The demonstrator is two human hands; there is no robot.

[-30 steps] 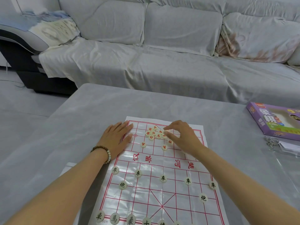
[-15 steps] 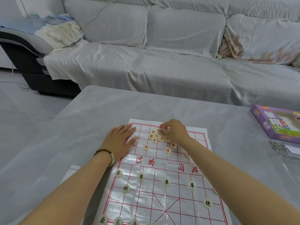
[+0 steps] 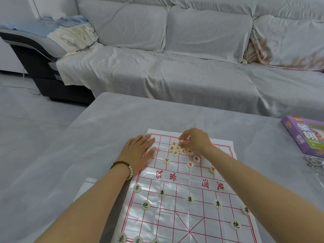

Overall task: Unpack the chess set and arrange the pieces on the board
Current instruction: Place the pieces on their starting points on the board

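The right hand (image 3: 196,142) reaches over the far half of the board (image 3: 175,218), knuckles up, fingers curled downward; its thumb and forefinger pinch a red-lettered piece (image 3: 180,142) at the far edge of the heap of red-lettered pieces (image 3: 176,149); the forearm runs diagonally across the board's right side. The left hand (image 3: 138,153) lies flat, palm down, fingers straight and grasping nothing, their tips on the board's far left corner and the palm on the table (image 3: 105,137); a bead bracelet (image 3: 122,166) circles the wrist. Nearer than the heap, single red pieces (image 3: 190,164) lie scattered on the grid; on the near half, black-lettered pieces (image 3: 161,192) sit spaced along the lines. To the right, well apart from the board, lies a purple box (image 3: 305,135), with metal rings (image 3: 313,162) just beside it; beyond the table stands a covered sofa (image 3: 175,67).
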